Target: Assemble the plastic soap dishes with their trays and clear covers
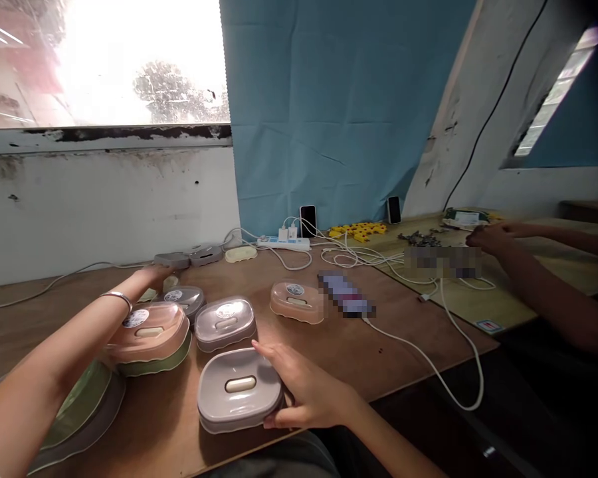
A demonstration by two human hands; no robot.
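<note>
My right hand (311,388) grips the right side of a grey lidded plastic box (236,385) at the table's front edge. The thumb is at the near corner and the fingers are at the far one. A clear cover and a cream oval handle piece top the box. My left hand (155,275), below a bracelet, reaches to the back left beside a grey plastic part (173,260) and small pale pieces (170,283). Its fingertips are too small and hidden to read. Beneath that forearm sits a pink lidded box (152,328) on a green one (172,358).
Other lidded boxes stand nearby: a mauve one (225,322), a grey one (189,300) and a pink one (296,302). A charging phone (346,293), a power strip (284,244) and loose white cables lie beyond. Another person's hands (488,236) work at the right table.
</note>
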